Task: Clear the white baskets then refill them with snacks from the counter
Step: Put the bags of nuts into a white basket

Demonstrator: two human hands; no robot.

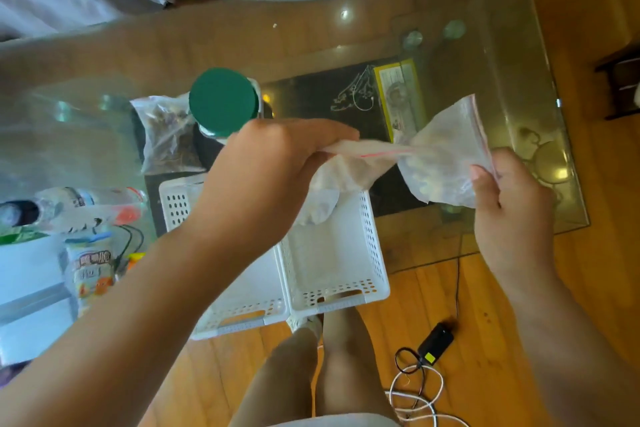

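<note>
Glass table (485, 55) over wood floor (588, 288) — hands, left (266, 166) and right (512, 208), apart, gripping perhaps separate zip bags (443, 163).

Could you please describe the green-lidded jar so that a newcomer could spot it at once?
On the glass table, look just beyond the white baskets. The jar stands upright there beside a clear bag of dark snacks. Its broad, round green lid sets it apart.

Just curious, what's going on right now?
Left hand and right hand each grip a zip bag over the baskets. Both baskets look empty. Nothing blocking.
</note>
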